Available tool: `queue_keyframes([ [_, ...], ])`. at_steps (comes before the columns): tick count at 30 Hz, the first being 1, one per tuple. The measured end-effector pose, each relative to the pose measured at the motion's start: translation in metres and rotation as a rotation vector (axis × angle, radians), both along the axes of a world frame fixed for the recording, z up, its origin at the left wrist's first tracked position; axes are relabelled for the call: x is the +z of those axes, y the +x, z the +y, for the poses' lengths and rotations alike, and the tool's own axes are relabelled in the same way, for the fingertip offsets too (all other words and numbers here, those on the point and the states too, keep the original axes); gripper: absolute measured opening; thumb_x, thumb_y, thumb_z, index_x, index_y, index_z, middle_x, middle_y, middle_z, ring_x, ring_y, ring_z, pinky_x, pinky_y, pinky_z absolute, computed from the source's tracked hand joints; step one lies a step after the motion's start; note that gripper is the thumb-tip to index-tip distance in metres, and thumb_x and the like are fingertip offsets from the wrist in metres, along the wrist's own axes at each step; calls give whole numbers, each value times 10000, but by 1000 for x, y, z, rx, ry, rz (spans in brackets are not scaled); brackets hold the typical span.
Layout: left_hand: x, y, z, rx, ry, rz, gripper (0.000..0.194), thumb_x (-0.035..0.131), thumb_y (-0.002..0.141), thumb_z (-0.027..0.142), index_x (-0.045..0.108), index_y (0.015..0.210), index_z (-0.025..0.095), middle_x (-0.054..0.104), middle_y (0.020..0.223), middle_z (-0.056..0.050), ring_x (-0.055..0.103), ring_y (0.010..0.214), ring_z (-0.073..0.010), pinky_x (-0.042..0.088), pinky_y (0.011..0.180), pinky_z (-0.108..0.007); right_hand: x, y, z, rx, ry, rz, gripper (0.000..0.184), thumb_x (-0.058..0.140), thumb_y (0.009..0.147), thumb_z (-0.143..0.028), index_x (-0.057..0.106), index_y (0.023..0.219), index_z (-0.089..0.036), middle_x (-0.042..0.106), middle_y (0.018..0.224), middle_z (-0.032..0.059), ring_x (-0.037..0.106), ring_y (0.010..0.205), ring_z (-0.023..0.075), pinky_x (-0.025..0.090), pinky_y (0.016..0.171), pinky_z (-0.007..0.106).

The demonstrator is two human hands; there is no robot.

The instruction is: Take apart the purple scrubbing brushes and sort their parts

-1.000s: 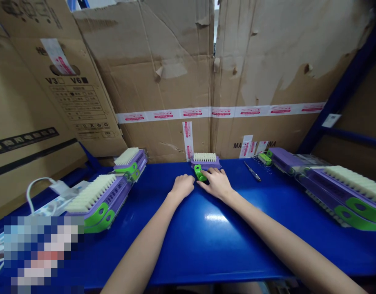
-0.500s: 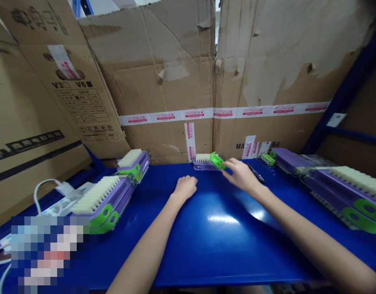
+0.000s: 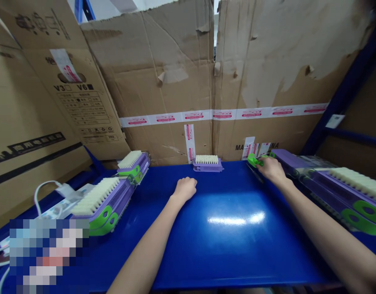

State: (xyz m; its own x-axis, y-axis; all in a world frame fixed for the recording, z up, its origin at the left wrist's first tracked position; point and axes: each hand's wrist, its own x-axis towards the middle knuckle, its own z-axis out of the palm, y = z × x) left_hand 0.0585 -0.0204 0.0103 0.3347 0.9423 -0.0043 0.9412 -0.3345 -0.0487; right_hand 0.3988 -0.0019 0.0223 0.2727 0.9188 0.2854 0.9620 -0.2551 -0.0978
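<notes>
My left hand (image 3: 185, 188) rests as a closed fist on the blue table, with nothing showing in it. At the back right, my right hand (image 3: 272, 169) is closed on a bright green plastic part (image 3: 253, 159), partly covered by the fingers. Just under that part lies a thin dark tool (image 3: 256, 174), its kind unclear. A purple brush head (image 3: 208, 166) with cream bristles sits bristles up against the cardboard at the back middle, apart from both hands.
Purple and green brushes (image 3: 104, 202) are lined up on the left, and more brushes (image 3: 347, 196) on the right. A white power strip (image 3: 57, 206) with cables lies at the left edge. Cardboard (image 3: 163, 90) walls the back; a blue post (image 3: 338, 85) rises at the right.
My right hand has moved right with the green part, away from the purple brush head to above the dark tool. My left hand has stayed put.
</notes>
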Motion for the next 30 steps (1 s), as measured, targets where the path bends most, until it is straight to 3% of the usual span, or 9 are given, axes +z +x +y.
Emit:
queue_keyframes([
  [9,2,1,-2,3,-5,-2,271,422,758,85,664,828,185,682,868,-112,646,867,-251,420,686,-313,-9,-8,5,-32,-27,-157,334,451,876,-267,643,1109,-124,627,1117,171,595,988,292,408,767,373],
  [30,3,0,-2,12,-26,-16,263,433,757,87,663,831,188,677,878,-108,643,877,-247,422,703,-315,-15,1,15,-25,26,-196,352,466,885,-352,648,1070,-115,633,1070,190,488,1051,352,347,817,466],
])
